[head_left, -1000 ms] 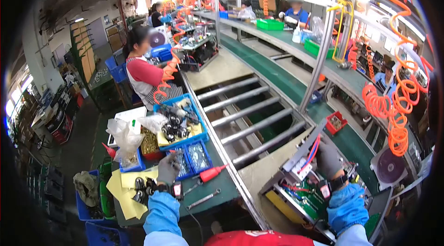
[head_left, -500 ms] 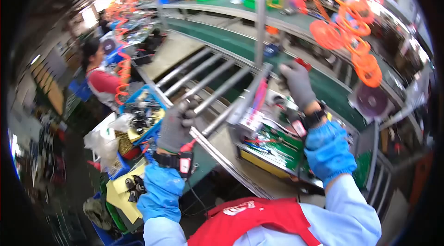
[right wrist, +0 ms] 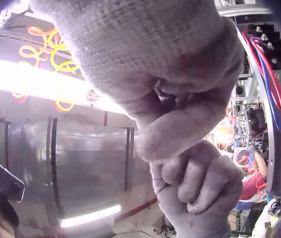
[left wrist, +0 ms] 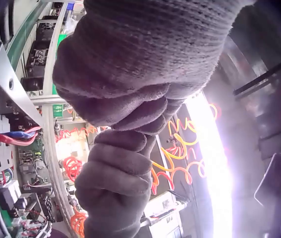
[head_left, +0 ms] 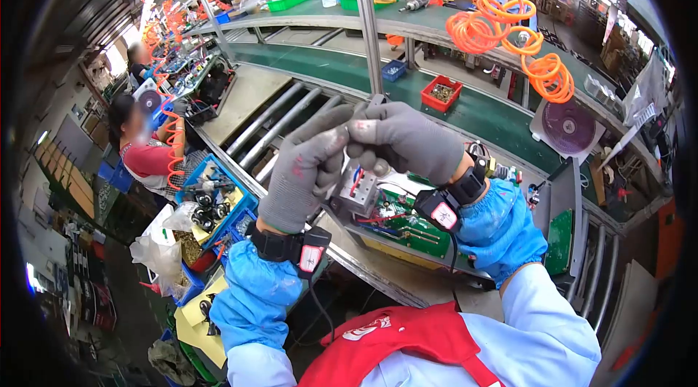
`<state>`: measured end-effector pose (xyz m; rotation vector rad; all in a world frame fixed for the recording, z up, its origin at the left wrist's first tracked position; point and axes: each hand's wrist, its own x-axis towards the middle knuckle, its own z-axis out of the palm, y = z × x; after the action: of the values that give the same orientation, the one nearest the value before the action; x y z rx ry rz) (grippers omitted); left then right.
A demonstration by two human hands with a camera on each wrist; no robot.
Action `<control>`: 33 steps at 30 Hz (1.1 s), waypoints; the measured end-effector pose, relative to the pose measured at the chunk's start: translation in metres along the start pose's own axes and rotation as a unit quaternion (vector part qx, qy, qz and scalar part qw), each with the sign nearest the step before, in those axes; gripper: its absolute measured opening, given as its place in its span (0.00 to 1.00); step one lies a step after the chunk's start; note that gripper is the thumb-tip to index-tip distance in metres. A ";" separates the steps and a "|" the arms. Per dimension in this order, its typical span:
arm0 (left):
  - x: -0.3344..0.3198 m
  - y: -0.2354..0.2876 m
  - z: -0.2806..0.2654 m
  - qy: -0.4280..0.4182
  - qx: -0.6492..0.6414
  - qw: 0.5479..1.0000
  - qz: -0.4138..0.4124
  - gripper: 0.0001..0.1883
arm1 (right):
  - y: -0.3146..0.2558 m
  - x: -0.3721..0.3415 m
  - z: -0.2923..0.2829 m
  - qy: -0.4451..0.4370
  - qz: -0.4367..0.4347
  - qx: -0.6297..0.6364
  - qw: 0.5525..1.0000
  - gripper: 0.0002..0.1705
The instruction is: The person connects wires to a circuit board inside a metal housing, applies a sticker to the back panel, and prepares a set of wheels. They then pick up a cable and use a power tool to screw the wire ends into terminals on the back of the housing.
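Note:
Both hands wear grey knit gloves and meet at the fingertips, raised over an electronics chassis. My left hand (head_left: 305,176) has its fingers bent toward the right one. My right hand (head_left: 418,141) has curled fingers, its thumb close to the left fingertips. In the right wrist view the left glove (right wrist: 200,188) appears just below the right fingers. I cannot tell whether something small lies between the fingers. Beneath the hands, the chassis holds a green circuit board (head_left: 418,238) and a grey block (head_left: 356,196). Red and blue wires (left wrist: 14,135) show beside the hands in the left wrist view.
A red bin (head_left: 436,105) of small parts sits on the green belt behind the hands. Metal rollers (head_left: 265,123) run to the left, beside a blue tray (head_left: 233,180) of black parts. Orange coiled hoses (head_left: 476,32) hang at upper right. Another person (head_left: 145,158) works at far left.
My left hand has left the blue bins and moved right over the chassis. The right hand went from the chassis toward the red bin, then came back to meet it. The head view has shifted right.

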<state>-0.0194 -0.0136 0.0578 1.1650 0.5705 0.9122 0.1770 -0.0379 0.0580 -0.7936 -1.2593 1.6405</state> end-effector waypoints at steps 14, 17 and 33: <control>0.005 -0.055 -0.066 0.118 -0.190 0.972 -0.068 0.17 | 0.090 0.049 -0.093 0.306 0.023 -0.200 0.931 0.14; 0.008 -0.069 -0.078 0.080 -0.235 0.968 -0.045 0.17 | 0.096 0.050 -0.091 0.311 -0.026 -0.348 0.884 0.18; 0.019 -0.085 -0.069 0.082 -0.185 0.978 -0.046 0.17 | 0.111 0.057 -0.080 0.301 -0.014 -0.229 0.926 0.15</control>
<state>-0.0380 0.0287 -0.0433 0.7267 0.5531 0.9920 0.1953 0.0359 -0.0692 -1.4280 -1.1891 0.9513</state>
